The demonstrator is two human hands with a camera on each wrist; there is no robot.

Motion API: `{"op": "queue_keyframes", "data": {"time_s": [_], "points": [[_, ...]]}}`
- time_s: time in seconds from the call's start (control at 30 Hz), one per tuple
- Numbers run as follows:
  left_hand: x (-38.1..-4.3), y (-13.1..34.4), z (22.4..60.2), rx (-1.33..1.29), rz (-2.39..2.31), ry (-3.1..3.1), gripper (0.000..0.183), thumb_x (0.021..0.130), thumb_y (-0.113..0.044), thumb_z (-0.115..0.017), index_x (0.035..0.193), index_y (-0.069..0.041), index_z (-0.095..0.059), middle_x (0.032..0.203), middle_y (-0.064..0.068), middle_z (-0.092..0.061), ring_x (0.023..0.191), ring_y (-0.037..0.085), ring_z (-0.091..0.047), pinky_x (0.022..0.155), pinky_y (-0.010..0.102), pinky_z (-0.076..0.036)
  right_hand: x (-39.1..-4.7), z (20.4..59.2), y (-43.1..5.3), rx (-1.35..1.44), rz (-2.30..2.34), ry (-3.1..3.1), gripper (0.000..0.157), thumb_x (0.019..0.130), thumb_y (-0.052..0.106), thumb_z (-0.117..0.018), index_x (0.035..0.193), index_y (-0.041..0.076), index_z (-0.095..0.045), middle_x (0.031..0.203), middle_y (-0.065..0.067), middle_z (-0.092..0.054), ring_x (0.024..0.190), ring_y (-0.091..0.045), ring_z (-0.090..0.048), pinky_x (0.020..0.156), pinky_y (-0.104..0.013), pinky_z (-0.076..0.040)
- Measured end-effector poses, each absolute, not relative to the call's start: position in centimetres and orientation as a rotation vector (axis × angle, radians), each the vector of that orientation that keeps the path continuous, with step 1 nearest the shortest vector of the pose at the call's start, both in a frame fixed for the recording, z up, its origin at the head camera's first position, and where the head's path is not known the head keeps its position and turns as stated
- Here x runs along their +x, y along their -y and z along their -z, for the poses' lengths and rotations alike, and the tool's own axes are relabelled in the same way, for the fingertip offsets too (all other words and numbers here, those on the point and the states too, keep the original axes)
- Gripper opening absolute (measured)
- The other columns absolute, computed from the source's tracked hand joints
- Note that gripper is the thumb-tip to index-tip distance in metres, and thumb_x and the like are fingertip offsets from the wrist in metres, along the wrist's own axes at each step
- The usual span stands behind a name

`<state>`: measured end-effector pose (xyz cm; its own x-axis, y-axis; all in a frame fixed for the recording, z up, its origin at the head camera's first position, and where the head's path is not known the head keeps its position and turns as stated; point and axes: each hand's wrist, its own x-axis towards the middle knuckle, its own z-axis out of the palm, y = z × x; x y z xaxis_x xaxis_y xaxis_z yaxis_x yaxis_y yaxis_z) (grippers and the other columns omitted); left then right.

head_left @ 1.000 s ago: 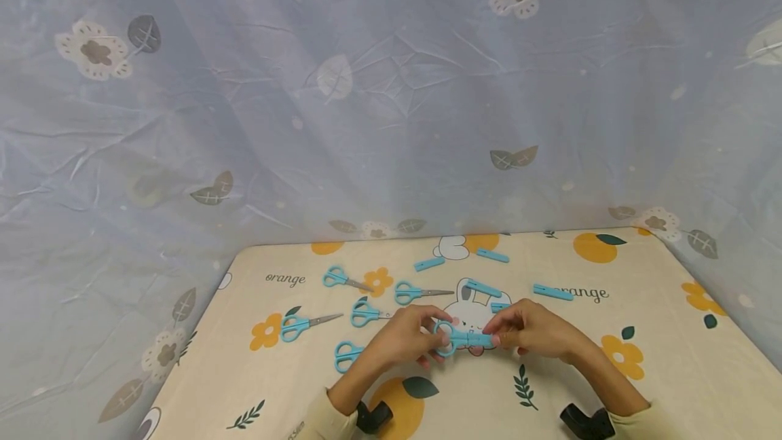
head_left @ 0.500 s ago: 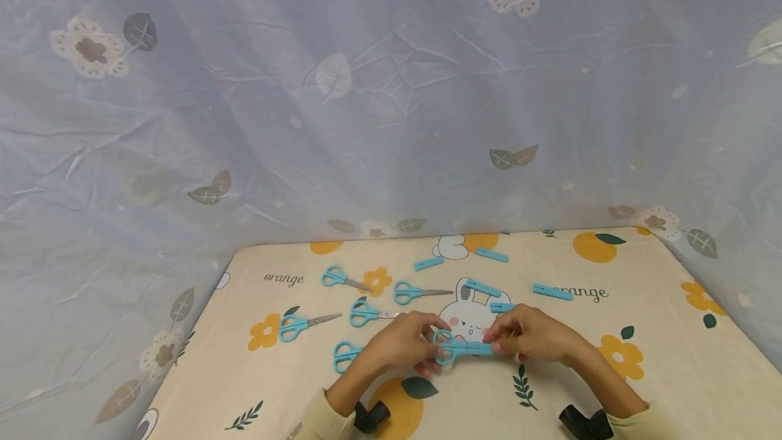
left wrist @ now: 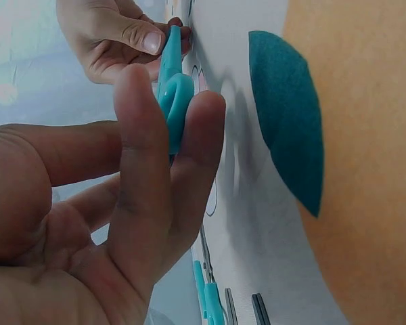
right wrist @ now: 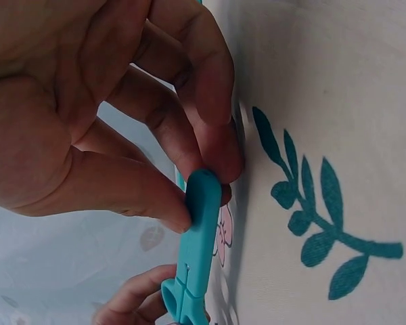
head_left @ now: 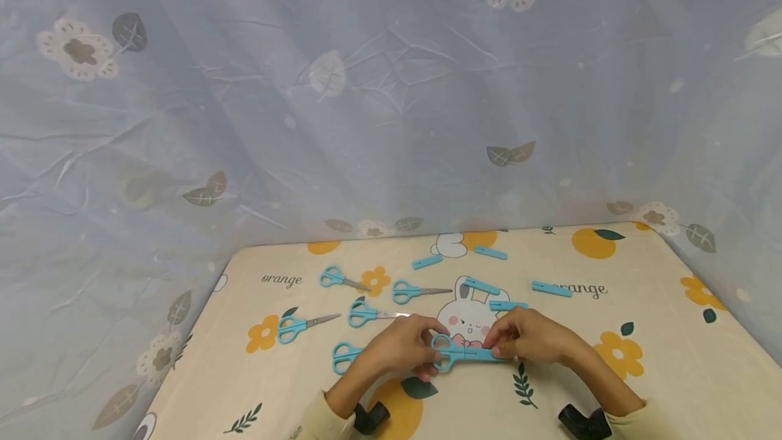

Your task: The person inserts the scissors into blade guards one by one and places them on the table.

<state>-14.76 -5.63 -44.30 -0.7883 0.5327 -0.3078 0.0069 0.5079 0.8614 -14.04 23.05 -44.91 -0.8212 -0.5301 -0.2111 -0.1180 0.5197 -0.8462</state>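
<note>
Near the front middle of the table, my left hand pinches the light-blue handle of a pair of scissors. My right hand holds the far end of the blue blade cover between thumb and fingers. The cover sits over the blades and meets the handle, so no metal shows. In the left wrist view, the handle loop lies between the fingers, edge-on to the camera. From the right wrist, the cover lines up straight with the handle.
Several uncovered blue scissors lie on the left, one partly behind my left forearm. Several loose blade covers lie at the back and right. A patterned cloth covers the table, and a grey-blue curtain hangs behind.
Both hands have moved slightly nearer my body together with the covered scissors, exposing more of the printed rabbit and a loose cover behind. The grips look the same.
</note>
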Motion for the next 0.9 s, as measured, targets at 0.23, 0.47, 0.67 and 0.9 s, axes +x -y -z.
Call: {"op": "queue_keyframes", "data": {"time_s": [0.23, 0.47, 0.67, 0.9], "points": [[-14.74, 5.49, 44.37, 0.461, -1.216, -2.215, 0.034, 0.095, 0.005, -0.072, 0.127, -0.008, -0.075, 0.082, 0.009, -0.068, 0.055, 0.016, -0.069, 0.052, 0.032, -0.062, -14.07, 45.23, -23.08, -0.573, 1.214, -2.346, 0.006, 0.095, 0.008, -0.078, 0.097, 0.008, -0.083, 0.074, 0.001, -0.069, 0.065, -0.005, -0.053, 0.058, -0.019, -0.041], [-14.62, 5.39, 44.48, 0.480, -1.180, -2.242, 0.035, 0.095, 0.006, -0.072, 0.128, -0.006, -0.075, 0.080, 0.008, -0.069, 0.053, 0.014, -0.068, 0.051, 0.032, -0.062, -13.86, 45.26, -22.97, -0.557, 1.234, -2.330, 0.005, 0.094, 0.005, -0.078, 0.096, 0.006, -0.083, 0.074, -0.002, -0.069, 0.065, -0.005, -0.053, 0.058, -0.019, -0.041], [-14.48, 5.26, 44.85, 0.473, -1.147, -2.279, 0.034, 0.094, 0.005, -0.073, 0.126, -0.007, -0.076, 0.077, 0.005, -0.067, 0.052, 0.015, -0.067, 0.047, 0.026, -0.056, -13.67, 45.47, -22.88, -0.542, 1.218, -2.339, 0.005, 0.093, 0.005, -0.079, 0.096, 0.006, -0.083, 0.074, 0.000, -0.070, 0.066, -0.006, -0.054, 0.059, -0.019, -0.044], [-14.67, 5.15, 44.64, 0.528, -1.081, -2.351, 0.037, 0.093, 0.008, -0.071, 0.127, -0.006, -0.076, 0.076, 0.003, -0.064, 0.050, 0.014, -0.065, 0.045, 0.023, -0.054, -13.73, 45.09, -22.76, -0.564, 1.173, -2.390, 0.006, 0.093, 0.006, -0.079, 0.096, 0.009, -0.084, 0.077, 0.002, -0.071, 0.067, -0.006, -0.055, 0.061, -0.020, -0.046]]}}
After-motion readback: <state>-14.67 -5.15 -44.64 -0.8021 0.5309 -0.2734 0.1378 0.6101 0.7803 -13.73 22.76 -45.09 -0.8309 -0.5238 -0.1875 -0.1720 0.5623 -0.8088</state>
